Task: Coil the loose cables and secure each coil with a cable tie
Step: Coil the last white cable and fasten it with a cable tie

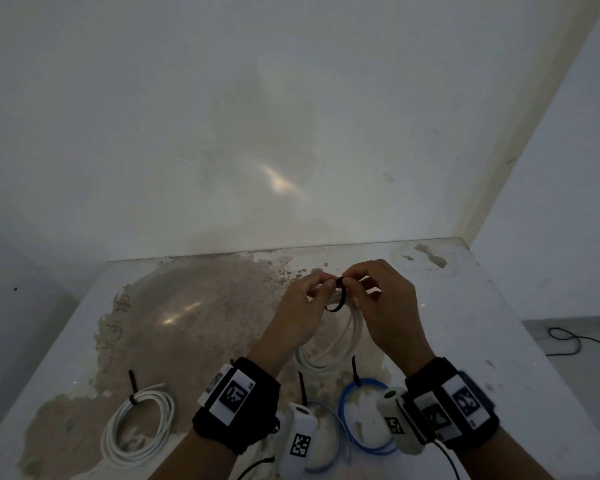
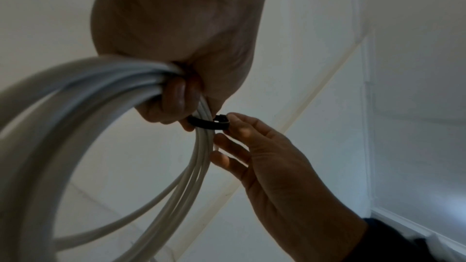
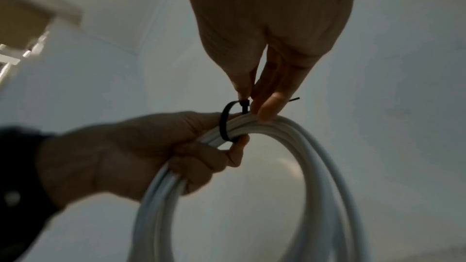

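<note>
One white cable coil [image 1: 340, 336] was held above the table [image 1: 465, 306], near its far edge | black cable tie [image 1: 338, 299] looped round it | left hand [image 1: 300, 313] gripped the strands | right hand [image 1: 387, 306] pinched the tie's head.

Head view: looks forward and down from above the table [image 1: 465, 306], toward the wall at 12 o'clock; both hands sit mid-frame at moderate range. Left wrist view: set low, faces upward, very close to the left hand [image 2: 181, 51]. Right wrist view: likewise upward, close. All three share the white coil [image 3: 315, 166] and black cable tie [image 2: 209, 124].
</note>
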Action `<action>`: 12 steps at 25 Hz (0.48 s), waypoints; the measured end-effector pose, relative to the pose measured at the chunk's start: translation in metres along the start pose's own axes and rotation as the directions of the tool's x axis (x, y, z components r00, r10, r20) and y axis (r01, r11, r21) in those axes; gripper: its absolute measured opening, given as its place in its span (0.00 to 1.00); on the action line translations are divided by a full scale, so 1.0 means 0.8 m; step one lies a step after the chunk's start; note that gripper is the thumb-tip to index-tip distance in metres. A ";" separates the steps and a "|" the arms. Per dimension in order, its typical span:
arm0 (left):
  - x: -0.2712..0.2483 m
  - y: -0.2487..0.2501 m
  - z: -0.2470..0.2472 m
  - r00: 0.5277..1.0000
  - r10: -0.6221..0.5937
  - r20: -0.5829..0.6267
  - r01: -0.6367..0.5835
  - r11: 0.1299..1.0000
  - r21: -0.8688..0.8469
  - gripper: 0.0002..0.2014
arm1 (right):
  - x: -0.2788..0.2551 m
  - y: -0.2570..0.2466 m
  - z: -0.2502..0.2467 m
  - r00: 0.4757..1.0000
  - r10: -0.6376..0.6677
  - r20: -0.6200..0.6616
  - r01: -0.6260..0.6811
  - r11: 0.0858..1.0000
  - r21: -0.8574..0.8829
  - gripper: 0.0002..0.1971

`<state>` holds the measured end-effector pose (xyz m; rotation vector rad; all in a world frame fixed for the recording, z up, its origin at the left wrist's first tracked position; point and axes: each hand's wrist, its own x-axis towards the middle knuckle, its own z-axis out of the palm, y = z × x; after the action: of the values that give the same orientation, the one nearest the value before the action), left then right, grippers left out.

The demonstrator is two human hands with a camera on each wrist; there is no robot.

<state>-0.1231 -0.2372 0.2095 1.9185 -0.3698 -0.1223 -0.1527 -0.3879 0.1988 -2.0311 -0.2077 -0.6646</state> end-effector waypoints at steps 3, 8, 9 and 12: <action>-0.003 0.009 -0.002 0.999 0.003 0.046 -0.002 1.000 -0.016 0.13 | 0.001 0.005 -0.003 0.994 -0.081 0.068 0.086 0.993 -0.077 0.02; -0.010 0.012 -0.001 0.999 0.025 0.040 -0.023 0.999 -0.039 0.14 | 0.009 0.003 -0.008 0.968 -0.045 0.247 0.062 0.996 -0.060 0.05; -0.010 0.012 -0.003 0.999 0.023 0.036 -0.021 0.999 -0.045 0.14 | 0.010 0.002 -0.008 0.966 -0.031 0.256 0.037 0.999 -0.020 0.06; -0.008 0.014 -0.011 0.999 0.023 0.022 -0.021 0.997 -0.069 0.12 | 0.015 0.001 -0.012 0.973 0.031 0.228 -0.045 0.997 0.060 0.07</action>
<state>-0.1291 -0.2312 0.2224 1.8457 -0.3970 -0.1411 -0.1458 -0.3979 0.2086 -2.0414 -0.3191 -0.3956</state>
